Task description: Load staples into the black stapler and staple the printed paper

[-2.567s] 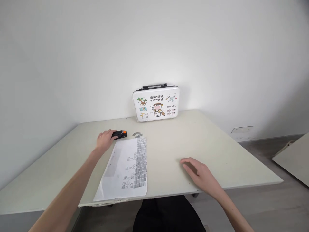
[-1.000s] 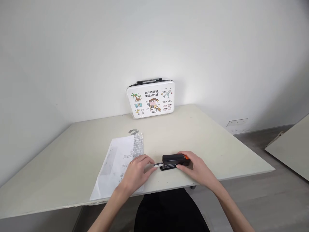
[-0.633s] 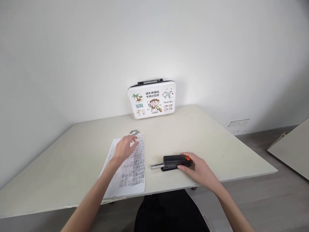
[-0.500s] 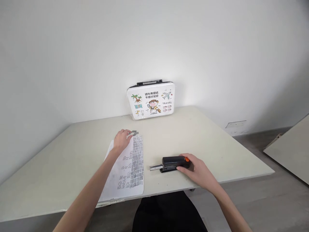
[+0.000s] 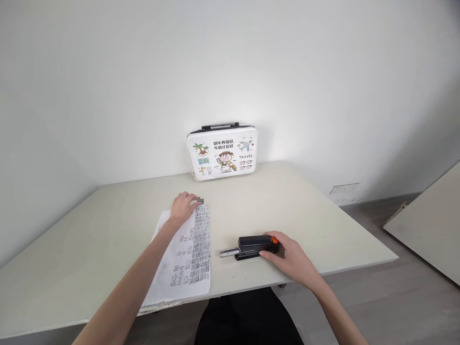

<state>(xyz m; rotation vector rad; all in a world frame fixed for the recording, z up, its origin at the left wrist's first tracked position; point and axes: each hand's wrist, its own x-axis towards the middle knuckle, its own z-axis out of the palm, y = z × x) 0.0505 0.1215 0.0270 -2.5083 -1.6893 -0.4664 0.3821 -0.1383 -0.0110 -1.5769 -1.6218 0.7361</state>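
My right hand (image 5: 290, 256) is closed around the back end of a black stapler (image 5: 254, 244) with an orange part. The stapler lies on the table, and its metal staple tray (image 5: 229, 252) sticks out toward the left. My left hand (image 5: 182, 209) reaches over the top of a printed sheet of paper (image 5: 179, 268). Its thumb and fingertips pinch at small grey strips of staples (image 5: 200, 201) just beyond the sheet's top edge. Part of the strips is hidden behind the fingers.
A white case (image 5: 223, 153) with cartoon prints and a black handle stands against the wall at the back of the pale table (image 5: 280, 201). The paper reaches the table's front edge. Another white panel (image 5: 427, 225) is at the far right.
The left thumb and fingers have closed in on the staple strips, which now lie closer together. My right hand keeps its hold on the stapler. The whole view has shifted slightly.
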